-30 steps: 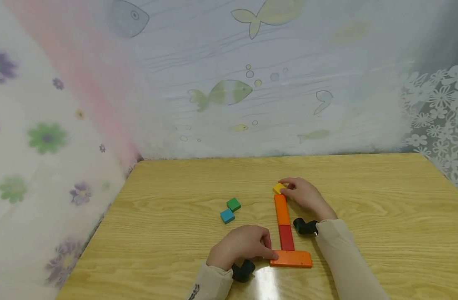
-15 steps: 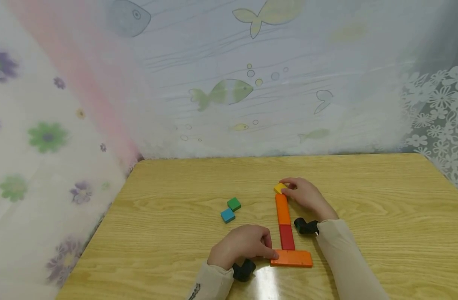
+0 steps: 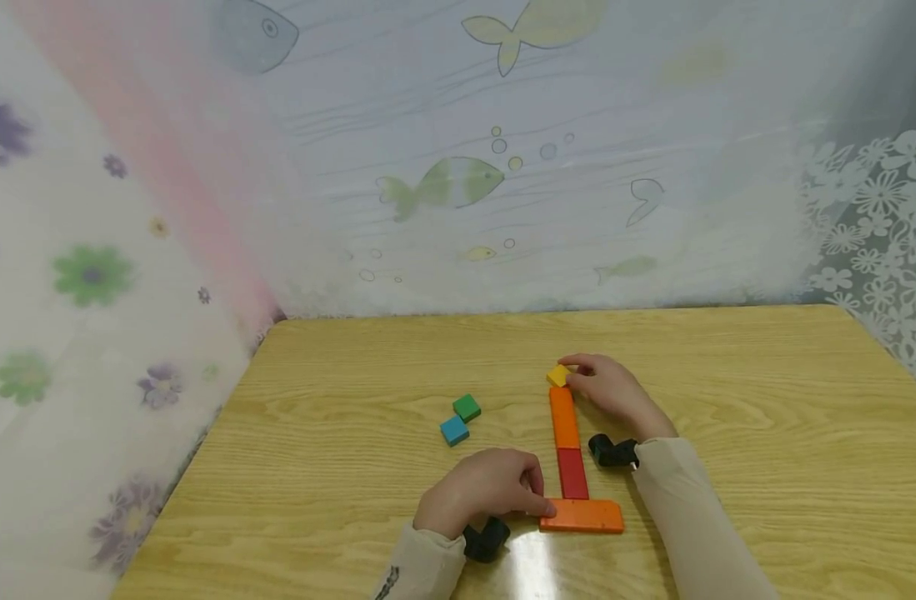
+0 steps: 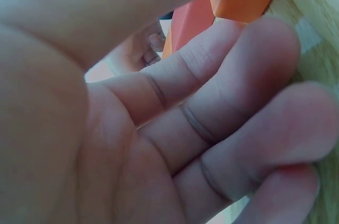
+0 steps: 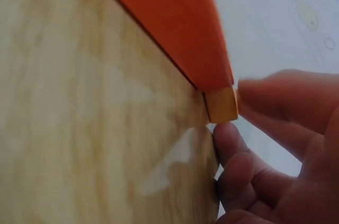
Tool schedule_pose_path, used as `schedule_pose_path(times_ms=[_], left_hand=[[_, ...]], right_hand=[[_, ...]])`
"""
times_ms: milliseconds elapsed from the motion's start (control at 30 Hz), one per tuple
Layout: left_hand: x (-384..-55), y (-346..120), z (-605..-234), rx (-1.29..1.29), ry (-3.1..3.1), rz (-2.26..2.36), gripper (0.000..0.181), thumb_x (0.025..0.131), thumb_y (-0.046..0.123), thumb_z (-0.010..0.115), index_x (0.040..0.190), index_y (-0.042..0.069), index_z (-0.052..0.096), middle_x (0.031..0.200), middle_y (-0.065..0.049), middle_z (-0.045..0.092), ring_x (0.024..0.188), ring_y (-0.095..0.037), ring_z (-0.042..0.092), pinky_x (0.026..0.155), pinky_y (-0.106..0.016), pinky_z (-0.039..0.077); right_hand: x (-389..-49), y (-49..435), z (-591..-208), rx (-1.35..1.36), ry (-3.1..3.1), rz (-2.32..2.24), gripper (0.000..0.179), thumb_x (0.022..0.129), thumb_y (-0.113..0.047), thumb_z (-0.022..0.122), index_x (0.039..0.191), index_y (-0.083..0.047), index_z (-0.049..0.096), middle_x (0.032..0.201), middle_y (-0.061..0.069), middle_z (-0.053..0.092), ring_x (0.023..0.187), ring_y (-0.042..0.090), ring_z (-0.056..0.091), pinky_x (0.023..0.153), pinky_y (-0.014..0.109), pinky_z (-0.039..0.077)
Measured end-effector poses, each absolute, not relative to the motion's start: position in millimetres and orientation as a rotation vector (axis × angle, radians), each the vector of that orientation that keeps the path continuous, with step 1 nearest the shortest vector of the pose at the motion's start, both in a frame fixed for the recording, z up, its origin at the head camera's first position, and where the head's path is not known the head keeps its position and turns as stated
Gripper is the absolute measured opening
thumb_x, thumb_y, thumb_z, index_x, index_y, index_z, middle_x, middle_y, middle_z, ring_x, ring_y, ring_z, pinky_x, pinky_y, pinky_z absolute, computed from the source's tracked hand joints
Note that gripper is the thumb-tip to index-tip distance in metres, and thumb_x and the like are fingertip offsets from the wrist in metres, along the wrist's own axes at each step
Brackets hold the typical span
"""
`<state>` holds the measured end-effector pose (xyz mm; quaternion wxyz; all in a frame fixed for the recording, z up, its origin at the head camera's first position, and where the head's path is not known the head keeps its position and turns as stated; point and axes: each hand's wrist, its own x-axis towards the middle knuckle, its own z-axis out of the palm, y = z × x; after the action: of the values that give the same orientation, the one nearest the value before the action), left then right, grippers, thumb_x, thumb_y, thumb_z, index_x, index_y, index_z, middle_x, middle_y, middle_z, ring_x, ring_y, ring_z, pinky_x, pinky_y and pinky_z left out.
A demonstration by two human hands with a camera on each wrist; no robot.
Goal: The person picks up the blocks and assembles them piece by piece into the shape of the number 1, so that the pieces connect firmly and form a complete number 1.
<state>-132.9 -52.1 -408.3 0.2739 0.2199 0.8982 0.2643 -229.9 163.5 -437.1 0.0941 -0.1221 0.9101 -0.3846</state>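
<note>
In the head view, several flat blocks form an upside-down T on the table. An orange block (image 3: 588, 517) lies crosswise at the front. A red block (image 3: 573, 473) and a second orange block (image 3: 564, 418) run back from it in line, and a yellow block (image 3: 558, 375) sits at the far end. My left hand (image 3: 483, 490) holds the front block's left end, thumb on top, index finger by its end; the other fingers curve loosely underneath in the left wrist view. My right hand (image 3: 613, 393) pinches the small yellow block (image 5: 221, 105), which abuts the orange block's end.
To the left of the row, a green block (image 3: 468, 407) and a blue block (image 3: 454, 431) lie corner to corner. The wooden table (image 3: 337, 492) ends at a fish-patterned curtain (image 3: 442, 183) behind. Black wrist cameras sit below both hands.
The right thumb has drawn back slightly to the right, showing more of the yellow block's top. The left hand and the other blocks have stayed in place.
</note>
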Motion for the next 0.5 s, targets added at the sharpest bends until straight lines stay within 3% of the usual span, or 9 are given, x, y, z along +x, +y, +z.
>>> schedule_pose_path(times_ms=[100, 300, 500], left_hand=[[-132.5, -52.0, -408.2, 0.593, 2.417, 0.711, 0.021, 0.073, 0.042, 0.070, 0.072, 0.024, 0.057, 0.060, 0.009, 0.054, 0.053, -0.008, 0.047, 0.051, -0.024, 0.037], [-131.7, -52.3, -407.3, 0.598, 2.419, 0.720, 0.021, 0.074, 0.041, 0.069, 0.072, 0.024, 0.058, 0.060, 0.009, 0.054, 0.052, -0.008, 0.047, 0.051, -0.024, 0.037], [-130.9, -53.1, -406.5, 0.591, 2.413, 0.731, 0.022, 0.075, 0.043, 0.067, 0.072, 0.023, 0.058, 0.060, 0.009, 0.055, 0.052, -0.008, 0.048, 0.051, -0.024, 0.037]], right_hand=[[-230.9, 165.8, -437.9, -0.378, 2.672, -1.163, 0.037, 0.092, -0.012, 0.044, 0.128, -0.011, 0.048, 0.120, 0.016, 0.051, 0.103, 0.029, 0.049, 0.083, 0.045, 0.039], [-233.0, 166.4, -438.3, -0.426, 2.681, -1.126, 0.043, 0.088, -0.003, 0.041, 0.130, -0.012, 0.047, 0.108, 0.012, 0.053, 0.085, 0.024, 0.047, 0.070, 0.037, 0.037], [-231.8, 163.4, -438.8, -0.448, 2.697, -1.104, 0.047, 0.085, 0.000, 0.042, 0.131, -0.013, 0.046, 0.108, 0.013, 0.054, 0.088, 0.024, 0.048, 0.070, 0.036, 0.037]])
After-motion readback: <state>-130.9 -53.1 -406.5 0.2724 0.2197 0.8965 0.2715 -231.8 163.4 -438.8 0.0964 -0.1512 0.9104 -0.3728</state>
